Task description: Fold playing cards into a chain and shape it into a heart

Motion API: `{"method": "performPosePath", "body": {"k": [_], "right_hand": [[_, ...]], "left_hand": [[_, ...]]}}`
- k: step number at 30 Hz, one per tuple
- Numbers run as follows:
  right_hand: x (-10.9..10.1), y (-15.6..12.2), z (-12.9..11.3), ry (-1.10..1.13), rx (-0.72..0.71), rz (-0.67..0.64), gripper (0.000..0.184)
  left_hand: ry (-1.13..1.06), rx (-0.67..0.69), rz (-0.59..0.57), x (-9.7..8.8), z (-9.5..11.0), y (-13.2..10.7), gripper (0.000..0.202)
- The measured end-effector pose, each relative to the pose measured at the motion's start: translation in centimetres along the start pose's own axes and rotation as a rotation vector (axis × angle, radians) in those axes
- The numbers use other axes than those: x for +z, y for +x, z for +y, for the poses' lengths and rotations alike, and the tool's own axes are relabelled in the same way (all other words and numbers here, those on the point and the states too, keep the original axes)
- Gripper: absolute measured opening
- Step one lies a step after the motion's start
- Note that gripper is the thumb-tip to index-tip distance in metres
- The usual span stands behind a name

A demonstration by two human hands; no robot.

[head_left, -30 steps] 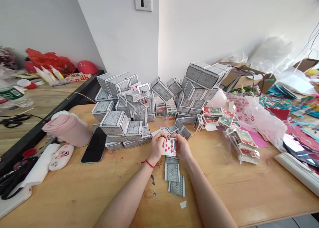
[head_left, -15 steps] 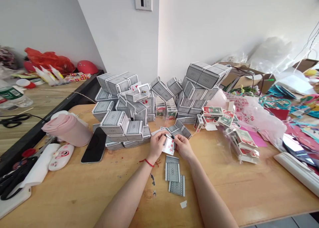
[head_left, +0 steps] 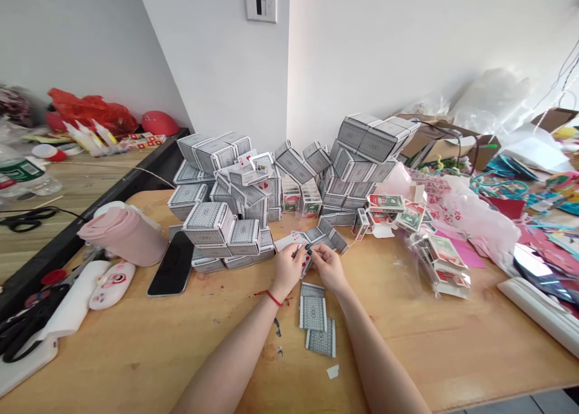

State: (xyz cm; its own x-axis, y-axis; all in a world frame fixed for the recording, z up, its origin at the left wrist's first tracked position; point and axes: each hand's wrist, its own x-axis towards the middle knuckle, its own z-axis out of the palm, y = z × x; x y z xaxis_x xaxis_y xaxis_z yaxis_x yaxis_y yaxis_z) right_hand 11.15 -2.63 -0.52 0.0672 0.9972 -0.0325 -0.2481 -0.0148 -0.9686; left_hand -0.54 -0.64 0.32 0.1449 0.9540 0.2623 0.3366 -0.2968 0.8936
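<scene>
A playing card (head_left: 306, 264) with red pips is pinched between my two hands above the table. My left hand (head_left: 289, 266), a red string at its wrist, grips the card's left side. On the opposite side the fingers of my right hand (head_left: 329, 266) close on it. Most of the card is hidden behind the fingers. Just below lie folded patterned cards (head_left: 313, 313), partly overlapping. Beyond my hands are loose face-up cards (head_left: 289, 240) and a folded card piece (head_left: 332, 235). Boxes built from folded cards (head_left: 208, 223) are stacked behind on the left, with another stack (head_left: 362, 172) on the right.
A black phone (head_left: 170, 264) and a pink cloth roll (head_left: 123, 236) lie to the left. Card packs (head_left: 441, 260) in clear plastic and a white bag (head_left: 470, 218) are on the right. A paper scrap (head_left: 333, 372) sits near the front.
My hands have drawn closer together around the card, and my fingers now cover more of it. The stacks and the folded cards below stay where they were.
</scene>
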Motion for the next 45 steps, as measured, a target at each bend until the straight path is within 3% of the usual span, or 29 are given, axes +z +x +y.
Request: {"method": "performPosePath", "body": {"k": [9,16,23,29,34,39,42,45], "right_hand": [[0.3,0.0,0.6,-0.066,-0.110,0.009,0.015],[0.1,0.4,1.0,-0.110,-0.123,0.150,0.016],[-1.1,1.0,0.8,0.160,-0.090,0.344,0.025],[-1.3,0.9,0.3,0.119,-0.123,0.304,0.022],[-1.1,0.8,0.1,-0.012,-0.172,0.325,0.034],[-0.6,0.5,0.4,-0.016,-0.110,0.236,0.019],[-0.2,0.1,0.2,-0.024,-0.085,0.125,0.025],[-0.2,0.0,-0.2,-0.092,-0.104,0.126,0.029]], "left_hand": [[0.059,-0.012,0.078,0.0,0.1,-0.1,0.032],[-0.076,-0.049,0.035,0.3,0.0,0.2,0.035],[-0.304,-0.112,0.003,0.8,-0.7,0.3,0.026],[-0.204,-0.129,0.044,0.8,-1.0,0.4,0.014],[-0.287,-0.127,0.013,0.7,-0.7,0.5,0.012],[-0.441,-0.240,0.140,0.7,-1.2,0.8,0.020],[-0.331,-0.198,0.182,0.5,-1.2,0.9,0.020],[-0.208,-0.113,0.111,0.2,-1.0,0.8,0.022]]}}
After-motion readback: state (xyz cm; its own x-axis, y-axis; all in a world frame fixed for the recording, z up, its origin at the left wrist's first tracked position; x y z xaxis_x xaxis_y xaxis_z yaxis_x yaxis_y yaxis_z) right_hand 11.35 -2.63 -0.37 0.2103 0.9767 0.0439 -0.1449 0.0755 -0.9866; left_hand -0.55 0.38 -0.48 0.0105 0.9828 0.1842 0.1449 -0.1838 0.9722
